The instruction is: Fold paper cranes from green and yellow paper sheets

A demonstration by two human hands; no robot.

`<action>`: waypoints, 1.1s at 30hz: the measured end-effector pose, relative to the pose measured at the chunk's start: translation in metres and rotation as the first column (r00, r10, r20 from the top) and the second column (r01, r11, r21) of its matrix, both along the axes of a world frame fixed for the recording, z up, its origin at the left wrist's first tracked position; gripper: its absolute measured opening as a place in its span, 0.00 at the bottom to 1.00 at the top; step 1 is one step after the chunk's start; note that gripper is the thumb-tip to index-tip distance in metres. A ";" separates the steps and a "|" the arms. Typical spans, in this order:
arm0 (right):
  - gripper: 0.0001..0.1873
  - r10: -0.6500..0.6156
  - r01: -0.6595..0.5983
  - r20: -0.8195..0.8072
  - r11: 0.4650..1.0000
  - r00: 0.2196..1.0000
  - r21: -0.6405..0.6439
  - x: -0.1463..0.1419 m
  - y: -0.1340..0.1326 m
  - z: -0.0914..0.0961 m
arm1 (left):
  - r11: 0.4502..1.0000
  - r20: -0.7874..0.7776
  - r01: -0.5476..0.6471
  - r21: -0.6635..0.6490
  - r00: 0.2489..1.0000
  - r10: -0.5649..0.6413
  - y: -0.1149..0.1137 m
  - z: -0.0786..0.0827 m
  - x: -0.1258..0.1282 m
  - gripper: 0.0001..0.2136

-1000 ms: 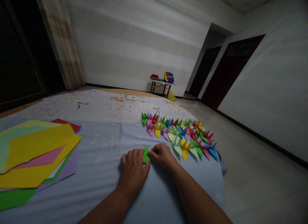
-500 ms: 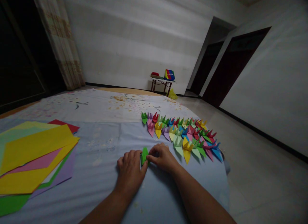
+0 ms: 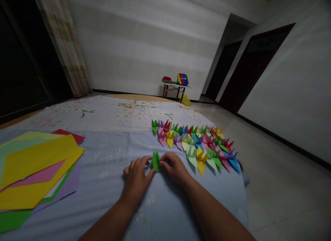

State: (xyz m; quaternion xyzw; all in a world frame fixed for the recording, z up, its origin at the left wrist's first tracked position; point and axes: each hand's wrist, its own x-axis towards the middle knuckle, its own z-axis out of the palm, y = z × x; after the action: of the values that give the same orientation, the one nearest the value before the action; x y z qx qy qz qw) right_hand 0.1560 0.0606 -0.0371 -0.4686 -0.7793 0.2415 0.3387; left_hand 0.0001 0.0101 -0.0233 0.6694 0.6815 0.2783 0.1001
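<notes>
A small green folded paper (image 3: 156, 163) with pointed tips stands between my two hands over the table. My left hand (image 3: 138, 172) is at its left side, thumb against the lower edge and index finger at the upper left, the other fingers curled. From the right, my right hand (image 3: 175, 167) pinches the paper's edge between thumb and fingers. Just beyond and to the right are rows of folded paper cranes in many colours, a yellow crane (image 3: 201, 160) among the nearest.
A loose pile of coloured paper sheets (image 3: 38, 158) lies at the left. A pale blue and white flowered cloth (image 3: 103, 185) covers the round table. Against the far wall stands a small side table (image 3: 176, 85) with a multicoloured box (image 3: 182, 79) on it.
The green paper now shows more of its face and its points are spread further apart. My left index finger has lifted away from the other fingers, and the hand has shifted slightly left.
</notes>
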 end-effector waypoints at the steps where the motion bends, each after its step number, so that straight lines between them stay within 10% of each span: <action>1: 0.01 0.012 -0.012 -0.006 1.000 1.000 0.003 0.001 0.000 0.000 | 1.000 0.012 -0.003 -0.001 1.000 0.003 0.000 0.000 0.000 0.13; 33: 0.05 0.153 -0.156 0.066 0.987 0.986 0.041 0.008 0.009 -0.008 | 0.995 0.098 0.100 0.010 0.990 -0.100 0.006 -0.007 -0.005 0.07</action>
State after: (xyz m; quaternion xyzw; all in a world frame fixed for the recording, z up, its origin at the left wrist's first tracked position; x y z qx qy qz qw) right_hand 0.1637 0.0693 -0.0453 -0.4060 -0.8290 0.2342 0.3052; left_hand -0.0046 0.0158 -0.0298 0.6884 0.6406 0.3073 0.1458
